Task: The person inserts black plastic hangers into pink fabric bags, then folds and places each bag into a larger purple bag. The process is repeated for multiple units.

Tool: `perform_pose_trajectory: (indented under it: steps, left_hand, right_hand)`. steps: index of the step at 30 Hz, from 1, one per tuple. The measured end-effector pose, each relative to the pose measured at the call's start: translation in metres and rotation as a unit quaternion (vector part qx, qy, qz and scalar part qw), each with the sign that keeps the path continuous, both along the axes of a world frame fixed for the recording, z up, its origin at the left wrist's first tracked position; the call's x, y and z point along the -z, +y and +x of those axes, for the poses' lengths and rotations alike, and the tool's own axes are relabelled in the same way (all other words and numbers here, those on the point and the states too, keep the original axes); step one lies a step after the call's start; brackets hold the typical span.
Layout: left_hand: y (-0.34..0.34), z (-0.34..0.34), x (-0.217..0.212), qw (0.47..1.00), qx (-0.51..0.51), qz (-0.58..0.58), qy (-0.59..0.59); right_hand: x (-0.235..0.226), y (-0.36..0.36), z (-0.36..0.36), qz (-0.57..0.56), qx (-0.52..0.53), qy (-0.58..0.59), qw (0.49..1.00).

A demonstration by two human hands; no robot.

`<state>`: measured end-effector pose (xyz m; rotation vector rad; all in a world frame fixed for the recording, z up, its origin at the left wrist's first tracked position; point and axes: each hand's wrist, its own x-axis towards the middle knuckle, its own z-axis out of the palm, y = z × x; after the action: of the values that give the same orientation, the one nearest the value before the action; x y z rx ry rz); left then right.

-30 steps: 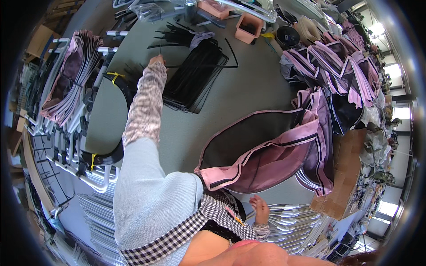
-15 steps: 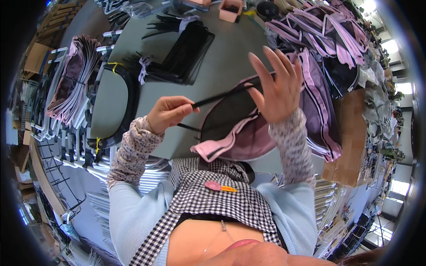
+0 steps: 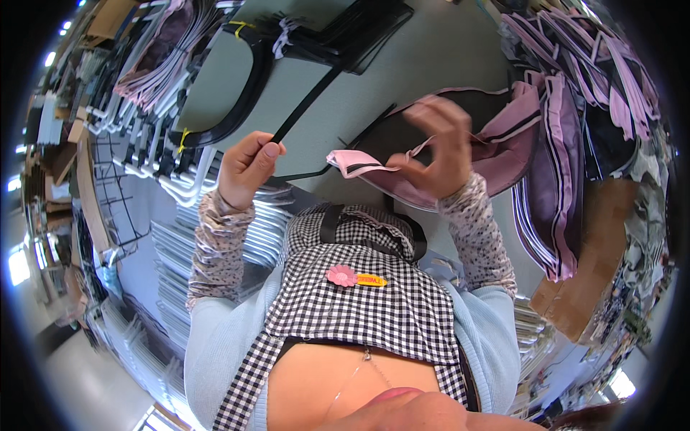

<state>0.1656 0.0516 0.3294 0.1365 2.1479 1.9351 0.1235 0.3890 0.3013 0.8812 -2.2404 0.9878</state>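
A long black strip (image 3: 305, 108), thin and flat, runs from the left hand (image 3: 246, 167) up toward the far edge of the grey table (image 3: 438, 61). It looks light and springy, stiff enough to hold a line yet likely to bow if held only at one end, so a pinch near the end, as here, should steer it best. The left hand is closed around its near end, thumb pressed on top. The right hand (image 3: 438, 147), blurred, has its fingers curled on the rim of a pink and black fabric bag (image 3: 431, 140) held over the near edge; the cloth seems soft and floppy, best gripped at the piped opening. More black strips (image 3: 345, 32) lie bundled at the far edge, and stacked pink bags (image 3: 575, 136) crowd the right side.
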Motion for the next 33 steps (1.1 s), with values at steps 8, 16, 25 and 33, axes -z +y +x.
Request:
perform_pose_trajectory:
  steps: [8, 16, 25, 33]
  left_hand:
    - [0.050, 0.017, 0.026, 0.975, 0.079, -0.121, 0.166]
    - [0.067, 0.017, 0.027, 0.953, 0.099, -0.204, 0.201]
    - [0.039, 0.011, 0.031, 0.983, 0.086, -0.053, 0.154]
    - [0.029, -0.006, 0.020, 0.989, -0.120, 0.084, -0.005]
  right_hand:
    - [0.069, -0.028, 0.010, 0.111, -0.059, -0.264, 0.956]
    - [0.034, -0.028, 0.032, 0.024, -0.116, -0.269, 0.956]
    - [0.180, 0.047, -0.032, 0.123, 0.056, -0.275, 0.952]
    - [-0.025, 0.188, -0.009, -0.021, -0.078, -0.436, 0.896]
